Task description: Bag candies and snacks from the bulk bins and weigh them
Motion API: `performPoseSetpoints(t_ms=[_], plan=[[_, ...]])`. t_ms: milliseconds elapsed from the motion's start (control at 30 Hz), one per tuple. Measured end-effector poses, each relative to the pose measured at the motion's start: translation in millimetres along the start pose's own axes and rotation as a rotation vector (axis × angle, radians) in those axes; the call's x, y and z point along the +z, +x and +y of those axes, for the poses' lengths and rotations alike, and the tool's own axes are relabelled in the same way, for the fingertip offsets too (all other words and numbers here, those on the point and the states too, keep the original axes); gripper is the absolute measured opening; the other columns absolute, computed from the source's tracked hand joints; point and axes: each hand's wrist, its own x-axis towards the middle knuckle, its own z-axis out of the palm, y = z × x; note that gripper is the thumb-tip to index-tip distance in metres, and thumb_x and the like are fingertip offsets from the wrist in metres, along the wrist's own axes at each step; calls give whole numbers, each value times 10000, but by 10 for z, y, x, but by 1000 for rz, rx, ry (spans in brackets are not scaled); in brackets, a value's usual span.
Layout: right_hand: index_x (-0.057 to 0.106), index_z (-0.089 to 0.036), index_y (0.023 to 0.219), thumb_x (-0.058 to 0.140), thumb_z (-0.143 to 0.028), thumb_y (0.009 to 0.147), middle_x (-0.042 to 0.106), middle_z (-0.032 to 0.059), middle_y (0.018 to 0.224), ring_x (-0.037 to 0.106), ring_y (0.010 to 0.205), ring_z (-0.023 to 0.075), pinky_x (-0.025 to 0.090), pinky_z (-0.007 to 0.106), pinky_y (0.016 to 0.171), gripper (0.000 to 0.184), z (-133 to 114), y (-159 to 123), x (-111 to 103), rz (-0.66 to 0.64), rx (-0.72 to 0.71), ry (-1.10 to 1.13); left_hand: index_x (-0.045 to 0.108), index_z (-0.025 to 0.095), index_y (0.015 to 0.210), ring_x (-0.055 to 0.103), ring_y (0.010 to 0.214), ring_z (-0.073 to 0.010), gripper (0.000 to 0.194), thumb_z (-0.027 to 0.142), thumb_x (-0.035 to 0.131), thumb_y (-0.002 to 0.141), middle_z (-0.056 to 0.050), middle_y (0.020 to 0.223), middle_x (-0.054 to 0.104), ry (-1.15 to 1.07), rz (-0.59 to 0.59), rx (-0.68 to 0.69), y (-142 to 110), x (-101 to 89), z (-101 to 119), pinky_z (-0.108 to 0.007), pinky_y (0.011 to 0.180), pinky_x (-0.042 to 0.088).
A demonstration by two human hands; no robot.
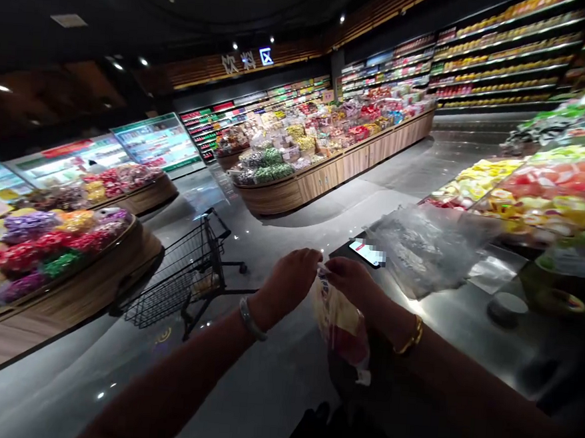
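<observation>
A clear plastic produce bag (336, 309) with pale and reddish contents hangs below my two hands, in front of the dark counter edge. My left hand (291, 282), with a bangle at the wrist, is closed at the gathered top of the bag. My right hand (353, 283), wearing a gold bracelet, pinches the bag's neck from the other side. The fingertips nearly meet, and the exact grip of each is partly hidden. Just beyond my right hand lies a lit phone (365, 252) on the counter.
A heap of clear plastic bags (423, 248) covers part of the metal counter (435, 322), near a dark round object (507, 307). Packed fruit (539, 189) fills the display at right. An empty-looking shopping cart (183, 278) stands left, beside a wooden candy stand (67, 290).
</observation>
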Motion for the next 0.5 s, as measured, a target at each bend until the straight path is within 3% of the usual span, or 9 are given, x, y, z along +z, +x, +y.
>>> performPoseSetpoints(t_ms=[100,200,300,400,500], plan=[[653,-182,754,681,-347,779,605,-23,674,535,650,143,412,266,612,169,21,131,157,-104,-6,115,599,195,1032,649,946,-255,145,166,538,904,-97,1013,701,39,52,-62,-102,56,-204,-390,826,494],[668,-185,795,706,-440,783,630,-11,725,549,673,150,448,289,663,258,-37,296,333,-233,34,383,607,215,1017,655,1006,-248,115,221,530,932,-92,1068,712,41,104,-93,-174,47,-457,-387,889,492],[639,-190,781,687,-573,780,619,-4,709,539,660,150,465,299,664,386,-122,533,595,-261,123,603,620,228,1001,655,1041,-240,126,252,506,952,-93,1096,716,24,144,-117,-263,8,-762,-379,928,480],[562,-204,725,735,-586,708,544,-36,624,484,590,132,430,281,590,419,-154,816,988,-229,177,589,643,228,1007,660,1035,-255,158,268,498,958,-103,1092,728,-5,169,-125,-411,-30,-1161,-396,925,474],[489,-215,672,705,-487,737,464,-62,600,435,580,117,390,265,585,353,-171,1087,1464,-172,67,403,674,231,1014,666,1039,-274,172,258,517,948,-111,1142,729,-41,195,-124,-597,-118,-1654,-410,915,471]])
